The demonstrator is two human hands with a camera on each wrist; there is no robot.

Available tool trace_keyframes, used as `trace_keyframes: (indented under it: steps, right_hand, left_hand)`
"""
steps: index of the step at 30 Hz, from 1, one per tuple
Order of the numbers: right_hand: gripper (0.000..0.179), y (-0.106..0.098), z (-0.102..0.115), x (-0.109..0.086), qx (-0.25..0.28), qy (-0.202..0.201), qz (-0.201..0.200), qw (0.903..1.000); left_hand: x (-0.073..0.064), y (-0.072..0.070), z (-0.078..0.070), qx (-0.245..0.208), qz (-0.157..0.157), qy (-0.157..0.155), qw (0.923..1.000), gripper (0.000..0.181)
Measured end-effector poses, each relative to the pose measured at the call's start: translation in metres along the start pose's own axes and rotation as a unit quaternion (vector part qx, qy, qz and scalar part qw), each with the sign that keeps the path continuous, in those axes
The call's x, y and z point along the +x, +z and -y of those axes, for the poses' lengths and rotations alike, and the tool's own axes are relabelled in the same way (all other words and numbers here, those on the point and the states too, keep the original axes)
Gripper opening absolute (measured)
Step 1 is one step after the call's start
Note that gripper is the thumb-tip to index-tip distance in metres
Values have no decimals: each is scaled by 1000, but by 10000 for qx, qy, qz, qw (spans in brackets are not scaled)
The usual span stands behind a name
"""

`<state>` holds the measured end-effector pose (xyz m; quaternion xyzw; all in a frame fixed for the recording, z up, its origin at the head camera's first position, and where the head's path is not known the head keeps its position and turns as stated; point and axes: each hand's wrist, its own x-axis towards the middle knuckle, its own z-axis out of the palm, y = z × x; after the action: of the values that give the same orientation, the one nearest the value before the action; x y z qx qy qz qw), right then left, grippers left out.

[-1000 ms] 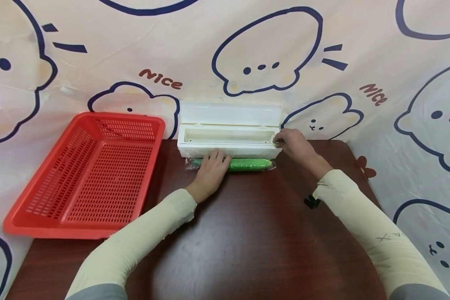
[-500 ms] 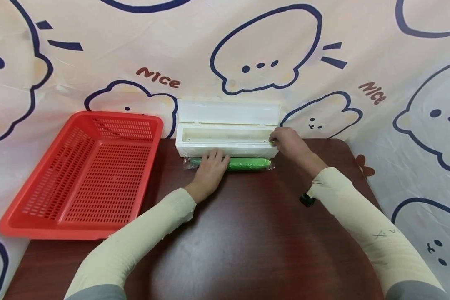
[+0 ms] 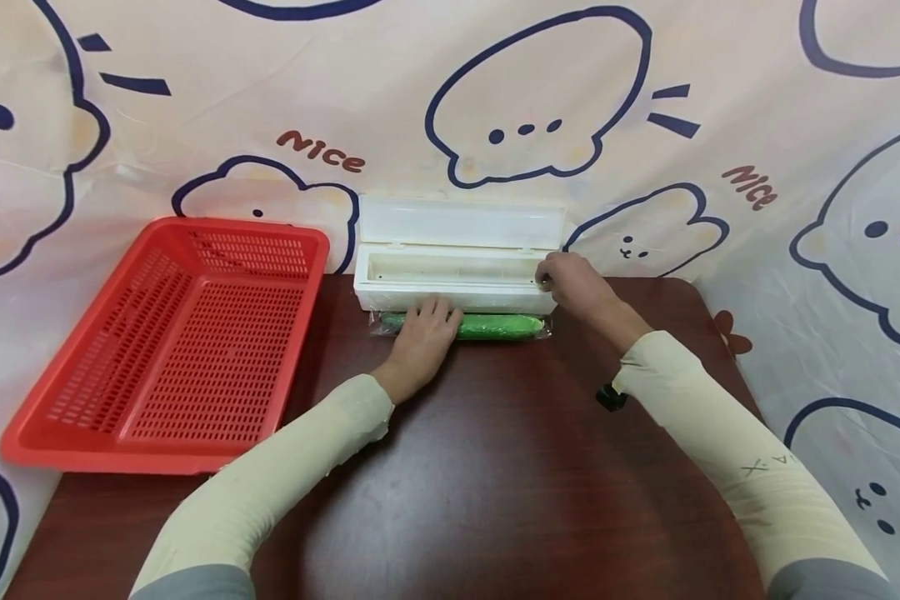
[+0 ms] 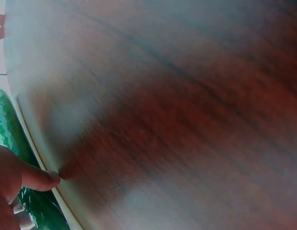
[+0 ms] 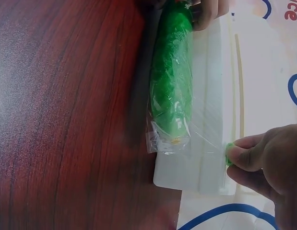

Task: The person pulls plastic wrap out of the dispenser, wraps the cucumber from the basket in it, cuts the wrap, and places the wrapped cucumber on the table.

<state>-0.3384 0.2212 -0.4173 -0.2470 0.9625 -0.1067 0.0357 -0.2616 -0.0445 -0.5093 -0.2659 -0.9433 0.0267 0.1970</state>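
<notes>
and here's the long green cucumber wrapped in clear crinkly film, just below the middle of the head frame, lying along the lower edge of the oblong white plastic box. the left hand grips it left of its middle, thumb on the near side, fingers over the top; the right hand, right of centre, pinches a small green plastic piece. firm, modest weight, i'd judge (a roller, too), the film slick and easily torn: best held round the middle, not by its loose ends.
</notes>
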Motion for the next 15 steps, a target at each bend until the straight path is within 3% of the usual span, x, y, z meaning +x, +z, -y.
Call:
trace_keyframes:
  steps: [7,15]
  right_hand:
    - [24,-1,3,1,-119,-194,66,9997]
    - [22,-2,2,-1,-237,-54,137,9996]
  left_hand:
    - [-1,-1,1,-46,31,-16,10000,20]
    - [-1,2,1,13,-97,30,9999,17]
